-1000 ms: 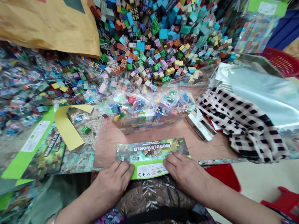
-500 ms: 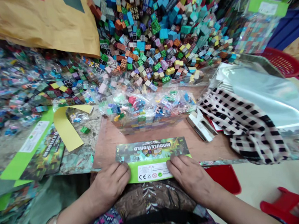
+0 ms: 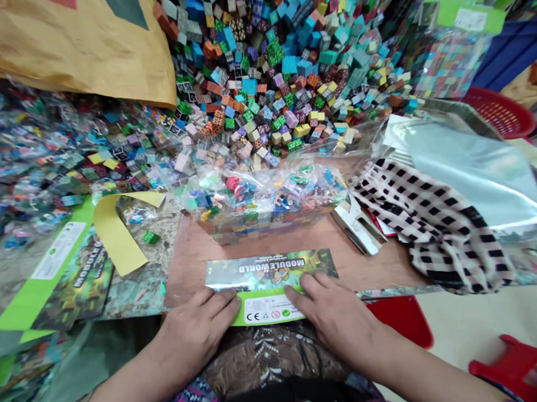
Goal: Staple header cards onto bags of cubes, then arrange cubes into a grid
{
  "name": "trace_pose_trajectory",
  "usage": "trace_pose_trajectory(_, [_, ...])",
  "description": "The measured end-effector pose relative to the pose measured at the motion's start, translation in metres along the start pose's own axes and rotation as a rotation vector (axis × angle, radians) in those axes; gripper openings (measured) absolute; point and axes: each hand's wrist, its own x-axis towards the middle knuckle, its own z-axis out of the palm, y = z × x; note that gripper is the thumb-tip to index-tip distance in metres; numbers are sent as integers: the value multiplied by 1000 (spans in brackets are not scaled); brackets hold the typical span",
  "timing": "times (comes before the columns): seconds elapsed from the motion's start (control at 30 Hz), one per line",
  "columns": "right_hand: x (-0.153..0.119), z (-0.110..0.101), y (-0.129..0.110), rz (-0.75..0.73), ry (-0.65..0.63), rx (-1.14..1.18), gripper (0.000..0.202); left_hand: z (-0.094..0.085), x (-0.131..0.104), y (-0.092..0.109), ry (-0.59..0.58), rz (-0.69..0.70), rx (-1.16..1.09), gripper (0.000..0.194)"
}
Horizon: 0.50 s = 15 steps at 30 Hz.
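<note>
A green printed header card (image 3: 273, 271) with "MODULEWORLD" lettering, upside down to me, lies at the table's near edge. Its white label strip faces up on the green half, which overhangs the edge. My left hand (image 3: 199, 324) grips the card's left side along the crease, fingers bunched together. At the right side, my right hand (image 3: 334, 314) holds the same crease with its fingers bent over the card, covering part of the label. Both thumbs' grip underneath is partly hidden. Just beyond the card lies a clear bag of blocks and small figures (image 3: 259, 206).
A stapler (image 3: 358, 226) and a checkered cloth (image 3: 435, 226) lie to the right, beside clear plastic sheets (image 3: 480, 165). Loose blocks (image 3: 275, 86) are heaped at the back. More header cards (image 3: 82, 268) and a yellow strip (image 3: 115, 240) lie left. A red stool (image 3: 508, 364) stands lower right.
My right hand has slid left along the card's crease, over more of the label. My left hand has shifted slightly to the right onto the card. The bag has stayed put.
</note>
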Motion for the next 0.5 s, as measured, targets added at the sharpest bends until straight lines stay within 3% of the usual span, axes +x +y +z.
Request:
trace_pose_trajectory(0.1, [5, -4, 0, 51, -79, 72, 34, 1, 1, -1, 2, -5, -14, 27])
trace_pose_trajectory(0.23, [4, -11, -3, 48, -89, 93, 29, 0, 1, 1, 29, -1, -47, 25])
trace_pose_trajectory(0.5, [4, -6, -11, -24, -82, -109, 23, 2, 1, 4, 47, 12, -88, 27])
